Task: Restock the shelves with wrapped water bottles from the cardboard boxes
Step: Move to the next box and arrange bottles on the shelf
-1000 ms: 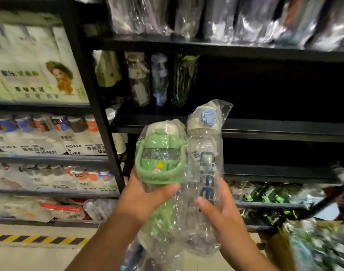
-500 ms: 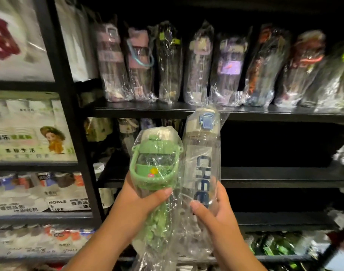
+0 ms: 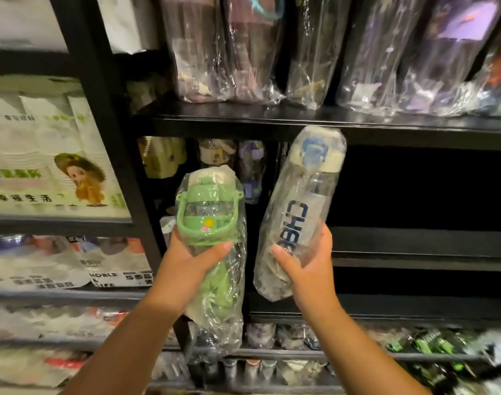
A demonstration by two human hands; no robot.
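Head: wrapped bottles [image 3: 211,218] in hands [image 3: 186,266]

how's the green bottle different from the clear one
The green bottle has a green lid and loop handle; the clear bottle has a cream cap and dark lettering. The green bottle looks squatter, the clear bottle taller and slimmer. The green bottle stands near upright; the clear bottle leans right. Both are wrapped in clear plastic.

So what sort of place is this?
Likely a shop aisle: black metal shelves lined with plastic-wrapped bottles, printed retail packs alongside, the left hand holding a green-lidded wrapped bottle, the right hand a clear wrapped bottle.
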